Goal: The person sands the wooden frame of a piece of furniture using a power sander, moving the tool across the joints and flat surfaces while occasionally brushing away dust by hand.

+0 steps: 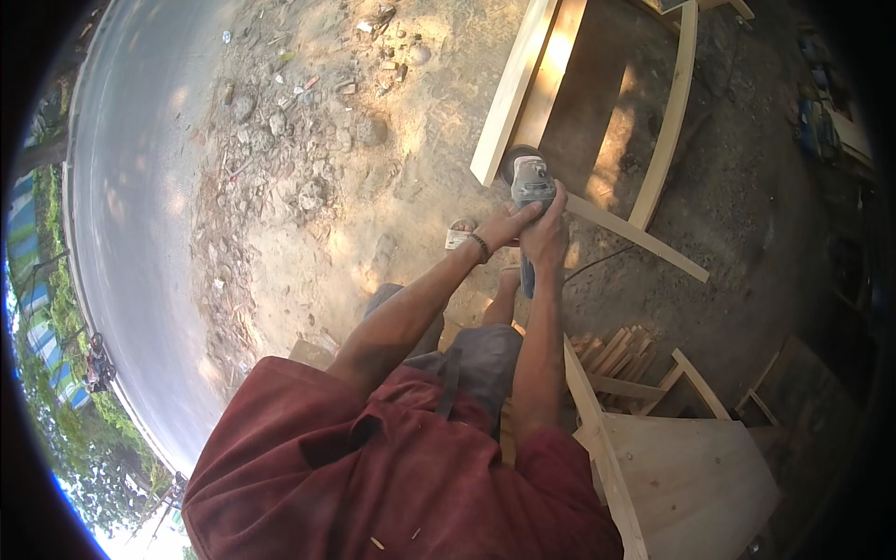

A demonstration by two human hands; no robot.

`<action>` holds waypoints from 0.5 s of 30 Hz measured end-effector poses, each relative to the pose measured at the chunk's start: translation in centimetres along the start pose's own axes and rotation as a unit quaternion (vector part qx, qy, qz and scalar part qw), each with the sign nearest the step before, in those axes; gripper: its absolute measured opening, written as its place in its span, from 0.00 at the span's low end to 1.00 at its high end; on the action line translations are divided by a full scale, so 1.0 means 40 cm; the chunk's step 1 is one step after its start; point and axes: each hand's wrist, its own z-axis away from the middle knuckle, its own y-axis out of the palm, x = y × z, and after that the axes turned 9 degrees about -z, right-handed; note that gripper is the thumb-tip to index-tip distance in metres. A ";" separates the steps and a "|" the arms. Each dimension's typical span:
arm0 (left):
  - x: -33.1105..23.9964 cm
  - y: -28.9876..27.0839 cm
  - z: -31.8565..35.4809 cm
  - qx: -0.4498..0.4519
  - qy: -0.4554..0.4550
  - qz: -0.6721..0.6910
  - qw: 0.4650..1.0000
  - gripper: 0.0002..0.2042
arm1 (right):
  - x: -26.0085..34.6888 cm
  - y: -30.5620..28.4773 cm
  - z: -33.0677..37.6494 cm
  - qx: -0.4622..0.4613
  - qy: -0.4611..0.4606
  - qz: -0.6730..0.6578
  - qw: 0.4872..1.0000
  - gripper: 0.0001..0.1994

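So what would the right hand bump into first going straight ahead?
The right hand already holds the grey power tool; beyond that, it would probably meet the wooden frame first, though depth is unclear.

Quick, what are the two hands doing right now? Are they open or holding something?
Left hand: closed, holding the grey power tool.
Right hand: closed, holding the same grey power tool.

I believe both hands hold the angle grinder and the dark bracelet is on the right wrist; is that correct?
Not quite: the head view shows the dark bracelet on the left wrist. The left hand and right hand do hold the angle grinder.
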 end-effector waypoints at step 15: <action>0.163 0.013 0.029 -0.001 0.045 -0.053 0.998 0.26 | -0.050 -0.001 0.110 0.032 0.033 0.020 0.999 0.45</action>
